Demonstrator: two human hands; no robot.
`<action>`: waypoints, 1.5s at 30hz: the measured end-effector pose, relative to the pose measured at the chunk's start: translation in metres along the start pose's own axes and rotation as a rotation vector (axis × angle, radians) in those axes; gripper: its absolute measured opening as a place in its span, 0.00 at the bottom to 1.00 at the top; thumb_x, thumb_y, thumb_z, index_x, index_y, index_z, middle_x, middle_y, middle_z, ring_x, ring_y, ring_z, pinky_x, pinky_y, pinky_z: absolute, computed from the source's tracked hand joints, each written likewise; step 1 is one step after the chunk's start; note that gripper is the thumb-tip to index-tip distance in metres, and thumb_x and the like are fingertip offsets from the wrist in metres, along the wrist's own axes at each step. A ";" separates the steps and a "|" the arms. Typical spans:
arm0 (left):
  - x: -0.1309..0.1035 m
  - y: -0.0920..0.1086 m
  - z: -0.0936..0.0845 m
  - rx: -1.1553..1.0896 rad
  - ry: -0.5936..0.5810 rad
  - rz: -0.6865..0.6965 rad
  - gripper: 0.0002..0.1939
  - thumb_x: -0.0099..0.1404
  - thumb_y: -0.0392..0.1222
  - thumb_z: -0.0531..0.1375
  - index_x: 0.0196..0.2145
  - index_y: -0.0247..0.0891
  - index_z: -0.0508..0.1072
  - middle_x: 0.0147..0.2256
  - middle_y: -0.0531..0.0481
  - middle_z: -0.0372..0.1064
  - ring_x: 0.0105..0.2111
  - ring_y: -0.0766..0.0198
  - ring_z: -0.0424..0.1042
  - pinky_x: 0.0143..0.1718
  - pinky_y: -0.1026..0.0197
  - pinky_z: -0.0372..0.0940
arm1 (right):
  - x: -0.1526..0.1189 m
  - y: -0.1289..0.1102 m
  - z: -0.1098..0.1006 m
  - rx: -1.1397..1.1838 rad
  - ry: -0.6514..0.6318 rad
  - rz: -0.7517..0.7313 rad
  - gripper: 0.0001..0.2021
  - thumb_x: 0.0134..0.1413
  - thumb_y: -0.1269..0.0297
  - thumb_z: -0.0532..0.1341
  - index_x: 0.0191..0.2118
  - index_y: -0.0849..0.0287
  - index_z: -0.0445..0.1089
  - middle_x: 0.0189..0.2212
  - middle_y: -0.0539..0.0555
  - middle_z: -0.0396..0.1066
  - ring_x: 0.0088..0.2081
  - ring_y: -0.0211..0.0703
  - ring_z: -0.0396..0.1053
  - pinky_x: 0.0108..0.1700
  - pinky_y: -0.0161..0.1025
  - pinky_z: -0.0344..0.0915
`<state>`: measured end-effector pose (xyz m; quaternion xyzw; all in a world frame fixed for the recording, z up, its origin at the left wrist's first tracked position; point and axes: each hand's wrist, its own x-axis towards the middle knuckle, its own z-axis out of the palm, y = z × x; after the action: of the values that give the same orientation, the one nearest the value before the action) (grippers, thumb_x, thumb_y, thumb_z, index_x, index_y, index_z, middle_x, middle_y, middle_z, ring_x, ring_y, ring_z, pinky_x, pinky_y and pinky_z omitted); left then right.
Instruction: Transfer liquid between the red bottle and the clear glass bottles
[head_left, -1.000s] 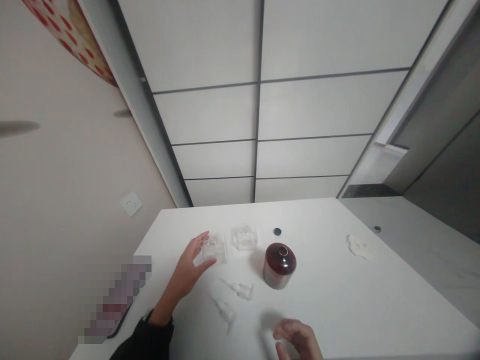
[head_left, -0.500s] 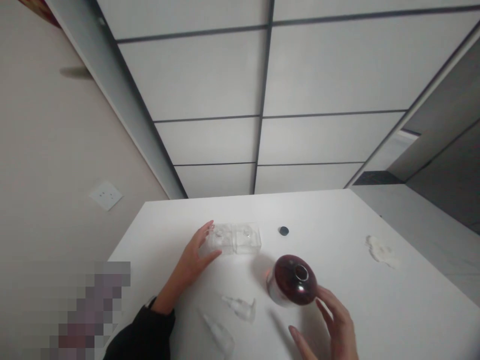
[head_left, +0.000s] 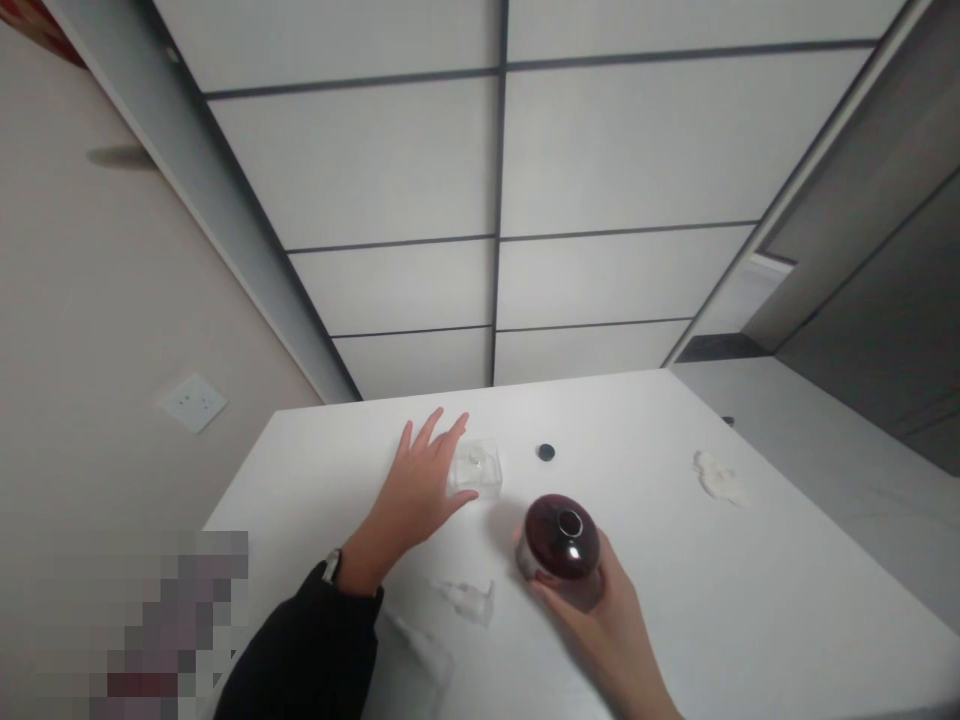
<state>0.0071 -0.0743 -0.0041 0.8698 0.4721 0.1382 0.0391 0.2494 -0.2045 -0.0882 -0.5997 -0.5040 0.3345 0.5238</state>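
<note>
My left hand (head_left: pixel 421 485) is spread with its fingers apart, beside and partly over a clear plastic box (head_left: pixel 480 470). A second clear box seen earlier is hidden behind that hand. My right hand (head_left: pixel 611 605) is wrapped round a jar with a shiny dark red lid (head_left: pixel 562 537), which has a ring on its top. The jar stands on the white table (head_left: pixel 660 570). Nearer to me lies a clear nozzle-like plastic piece (head_left: pixel 469 600). Another clear cone-shaped piece (head_left: pixel 420 655) is partly covered by my left sleeve.
A small dark round disc (head_left: pixel 547 453) lies behind the jar. To the right is a crumpled white lump (head_left: pixel 718 478). White panelled doors (head_left: pixel 420 290) rise behind the table, and a wall socket (head_left: pixel 193 403) is at the left.
My left hand has moved right over the clear boxes with its fingers spreading. My right hand has closed round the jar. The whole view has shifted slightly.
</note>
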 end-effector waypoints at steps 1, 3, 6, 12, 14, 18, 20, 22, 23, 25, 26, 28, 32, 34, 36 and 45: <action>0.006 0.003 -0.001 0.029 -0.031 0.014 0.47 0.67 0.45 0.72 0.75 0.37 0.55 0.70 0.32 0.67 0.77 0.34 0.50 0.74 0.22 0.47 | 0.001 -0.003 0.000 0.004 -0.002 -0.007 0.32 0.50 0.50 0.76 0.59 0.57 0.72 0.54 0.63 0.80 0.54 0.64 0.79 0.60 0.60 0.74; 0.013 0.006 0.000 0.059 -0.068 0.036 0.44 0.68 0.44 0.72 0.74 0.36 0.58 0.68 0.33 0.71 0.76 0.35 0.52 0.74 0.24 0.48 | 0.002 -0.008 0.000 0.012 -0.001 -0.020 0.32 0.50 0.51 0.76 0.58 0.57 0.72 0.54 0.62 0.80 0.53 0.62 0.80 0.58 0.57 0.76; 0.011 0.008 0.004 0.055 -0.061 0.075 0.40 0.70 0.45 0.71 0.73 0.38 0.60 0.67 0.33 0.71 0.75 0.38 0.56 0.73 0.26 0.51 | 0.002 -0.012 -0.002 0.003 0.027 -0.022 0.31 0.49 0.52 0.76 0.57 0.57 0.73 0.52 0.62 0.80 0.53 0.61 0.80 0.57 0.56 0.76; -0.015 0.032 0.010 0.012 -0.038 0.115 0.42 0.69 0.45 0.72 0.73 0.38 0.60 0.66 0.32 0.72 0.75 0.39 0.58 0.73 0.26 0.52 | -0.010 -0.010 -0.018 -0.041 0.093 0.001 0.32 0.49 0.50 0.76 0.57 0.57 0.73 0.52 0.61 0.80 0.53 0.62 0.79 0.56 0.56 0.77; -0.024 0.043 0.009 0.003 -0.048 0.130 0.44 0.67 0.45 0.74 0.73 0.36 0.59 0.66 0.31 0.72 0.74 0.38 0.59 0.73 0.26 0.53 | -0.014 -0.006 -0.028 -0.056 0.092 0.006 0.32 0.49 0.49 0.76 0.57 0.57 0.73 0.52 0.61 0.80 0.53 0.62 0.80 0.56 0.56 0.77; -0.039 0.060 0.009 -0.022 -0.040 0.156 0.48 0.65 0.48 0.75 0.74 0.38 0.56 0.67 0.33 0.71 0.74 0.38 0.60 0.72 0.28 0.56 | -0.020 0.004 -0.045 -0.083 0.070 0.017 0.33 0.48 0.49 0.77 0.57 0.57 0.73 0.50 0.61 0.81 0.51 0.62 0.81 0.56 0.56 0.78; -0.050 0.065 0.009 -0.035 -0.019 0.151 0.52 0.66 0.50 0.75 0.76 0.40 0.50 0.70 0.33 0.67 0.74 0.39 0.60 0.72 0.29 0.57 | -0.021 0.007 -0.048 -0.093 0.068 0.024 0.33 0.48 0.49 0.77 0.57 0.58 0.72 0.50 0.61 0.81 0.51 0.62 0.81 0.56 0.57 0.78; -0.067 0.069 0.011 -0.034 0.034 0.104 0.55 0.68 0.52 0.72 0.78 0.41 0.43 0.73 0.32 0.62 0.74 0.40 0.60 0.72 0.32 0.59 | -0.021 0.009 -0.048 -0.097 0.062 0.030 0.34 0.48 0.48 0.77 0.58 0.58 0.72 0.50 0.62 0.81 0.51 0.62 0.82 0.55 0.57 0.79; -0.077 0.071 0.013 -0.025 0.072 0.061 0.54 0.70 0.51 0.71 0.79 0.41 0.41 0.73 0.32 0.61 0.74 0.41 0.60 0.72 0.33 0.60 | -0.021 0.009 -0.047 -0.097 0.060 0.033 0.34 0.48 0.48 0.77 0.58 0.58 0.71 0.51 0.62 0.81 0.51 0.63 0.81 0.56 0.57 0.79; -0.103 0.075 0.018 0.020 0.150 -0.021 0.48 0.73 0.48 0.66 0.79 0.40 0.43 0.73 0.33 0.62 0.73 0.42 0.63 0.70 0.36 0.63 | -0.021 0.008 -0.044 -0.094 0.059 0.042 0.34 0.49 0.47 0.76 0.58 0.58 0.70 0.51 0.62 0.81 0.52 0.63 0.81 0.56 0.57 0.78; -0.116 0.077 0.022 0.057 0.172 -0.053 0.44 0.75 0.46 0.62 0.79 0.40 0.44 0.72 0.34 0.63 0.72 0.43 0.64 0.70 0.37 0.63 | -0.021 0.007 -0.043 -0.094 0.062 0.049 0.34 0.50 0.47 0.76 0.58 0.57 0.70 0.51 0.63 0.80 0.53 0.63 0.80 0.57 0.58 0.78; -0.142 0.081 0.034 0.159 0.242 -0.053 0.37 0.78 0.44 0.57 0.78 0.37 0.50 0.71 0.36 0.65 0.72 0.48 0.64 0.73 0.42 0.57 | -0.022 0.005 -0.041 -0.099 0.080 0.063 0.34 0.49 0.45 0.75 0.57 0.57 0.70 0.51 0.63 0.80 0.53 0.64 0.80 0.58 0.60 0.77; -0.172 0.088 0.059 0.273 0.330 0.051 0.30 0.78 0.40 0.53 0.75 0.39 0.61 0.70 0.41 0.67 0.74 0.48 0.57 0.79 0.42 0.36 | -0.023 0.005 -0.040 -0.125 0.110 0.085 0.34 0.47 0.44 0.76 0.54 0.56 0.68 0.46 0.62 0.80 0.51 0.65 0.80 0.58 0.62 0.76; -0.173 0.087 0.065 0.286 0.297 0.043 0.31 0.76 0.35 0.54 0.75 0.43 0.63 0.72 0.43 0.65 0.74 0.47 0.57 0.78 0.41 0.39 | -0.023 0.007 -0.041 -0.139 0.112 0.093 0.32 0.47 0.43 0.76 0.52 0.56 0.69 0.44 0.61 0.81 0.50 0.65 0.80 0.58 0.62 0.75; -0.168 0.083 0.065 0.287 0.214 0.027 0.34 0.75 0.34 0.56 0.75 0.47 0.61 0.74 0.43 0.61 0.73 0.45 0.60 0.75 0.39 0.52 | -0.023 0.010 -0.043 -0.153 0.108 0.098 0.31 0.47 0.42 0.75 0.50 0.55 0.70 0.43 0.61 0.81 0.49 0.65 0.81 0.57 0.62 0.76; -0.163 0.067 0.033 0.221 0.091 0.002 0.43 0.79 0.54 0.56 0.80 0.35 0.42 0.75 0.27 0.53 0.72 0.30 0.61 0.59 0.31 0.74 | -0.029 0.008 -0.043 -0.192 0.101 0.066 0.27 0.52 0.44 0.74 0.50 0.56 0.75 0.46 0.61 0.82 0.51 0.64 0.80 0.56 0.58 0.77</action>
<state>-0.0139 -0.2451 -0.0556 0.8621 0.4848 0.1246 -0.0789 0.2838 -0.2440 -0.0898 -0.6793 -0.4868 0.2713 0.4775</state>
